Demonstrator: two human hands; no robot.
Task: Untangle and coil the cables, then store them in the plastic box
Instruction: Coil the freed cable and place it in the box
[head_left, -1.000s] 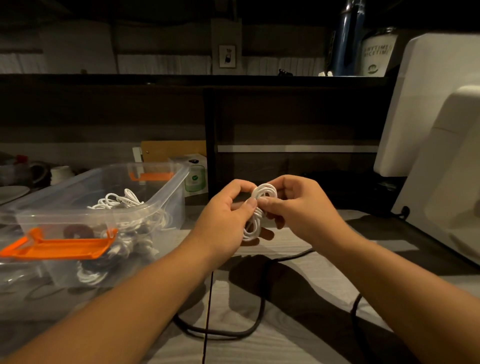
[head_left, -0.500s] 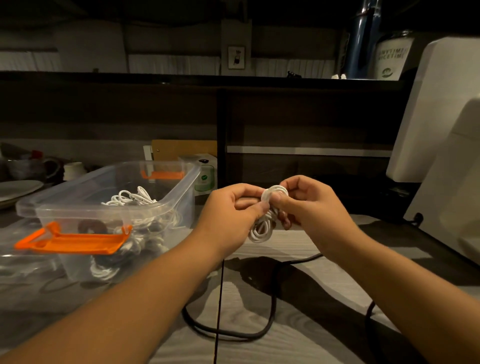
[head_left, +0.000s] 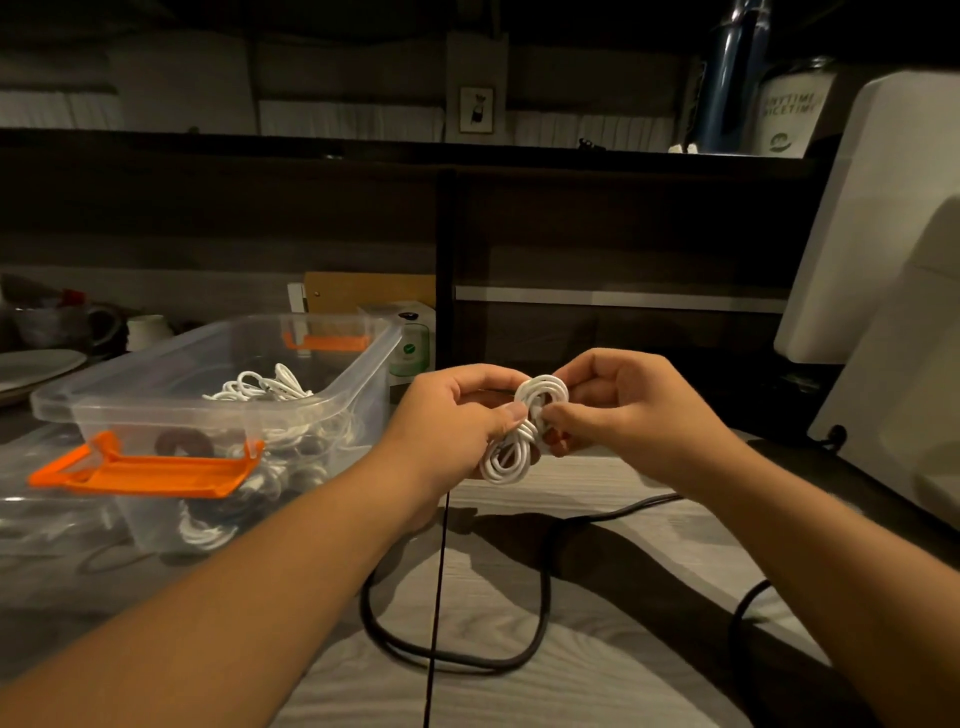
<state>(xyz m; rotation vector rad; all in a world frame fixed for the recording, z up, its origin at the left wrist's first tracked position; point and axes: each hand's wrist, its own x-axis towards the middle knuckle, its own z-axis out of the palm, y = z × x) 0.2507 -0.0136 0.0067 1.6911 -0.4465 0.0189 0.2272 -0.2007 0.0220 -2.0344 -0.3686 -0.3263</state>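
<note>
Head view: the only camera, looking down over both your forearms at the table (head_left: 597, 675).
Left hand (head_left: 457, 415): your thumb and curled fingers pinch the waist of the white cable (head_left: 524, 431), which keeps the loops from springing apart.
Right hand (head_left: 623, 410): clenched on the same bundle from the three o'clock side, fingertips at its middle; I judge you are wrapping or tucking the loose end there.
White cable: held in the air between your hands and clear of the table, bunched into a figure-eight with one loop at twelve o'clock and one at six.
Plastic box (head_left: 156, 408): at nine o'clock from your hands, lid off, so a finished coil can drop straight in.
Stored coils (head_left: 265, 387): white cables already lie inside the box.
Orange latch (head_left: 150, 467): hangs swung outward on the box's near end.
Black cable (head_left: 540, 597): loops on the table at six o'clock, beneath your hands, untouched.
Next, as a judgement: secure the wrap, then carry the bundle toward nine o'clock.
</note>
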